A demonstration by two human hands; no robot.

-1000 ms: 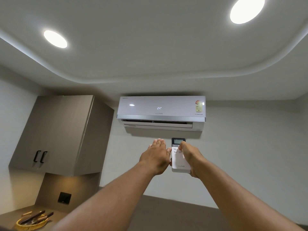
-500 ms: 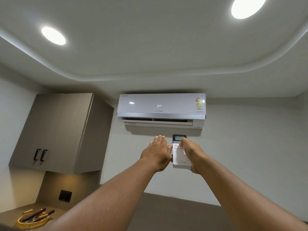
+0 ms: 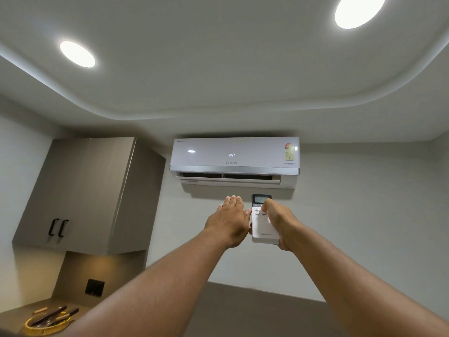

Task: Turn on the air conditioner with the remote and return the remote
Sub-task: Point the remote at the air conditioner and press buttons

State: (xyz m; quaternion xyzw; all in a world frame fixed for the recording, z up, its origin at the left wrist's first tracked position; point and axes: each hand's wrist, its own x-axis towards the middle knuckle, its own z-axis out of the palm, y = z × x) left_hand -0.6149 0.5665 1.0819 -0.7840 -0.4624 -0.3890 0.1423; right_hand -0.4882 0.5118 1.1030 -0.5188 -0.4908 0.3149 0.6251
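The fingers [image 3: 266, 206] of the right hand [image 3: 281, 224] were wrapped round the remote [image 3: 263, 227], with the thumb pressed down on the buttons just below its small screen. The remote was held upright and raised toward the air conditioner [image 3: 234, 155], its top end just beneath the unit's lower edge as the camera saw it. The left hand [image 3: 228, 222] was held flat beside it, its fingers [image 3: 232, 201] pressed together and pointing up, the thumb touching or nearly touching the remote's left edge; it gripped nothing.

Against the pictures from a second before, little had changed in the hands themselves: the same grip, the same thumb on the buttons, the same flat left hand. Both arms and the remote had risen a little toward the unit. The air conditioner's panel read 24 in all three pictures, and the flap beneath it stood slightly open, showing a dark slot.

Judging from that lit display and open flap, the unit looked to be on already, so the first half of the task seemed done or nearly so. What remained was to lower the arms and put the remote back; its resting place was not visible here. At the lower left, a desk [image 3: 14, 314] carried a woven basket [image 3: 46, 323] below a wall cabinet [image 3: 85, 190].
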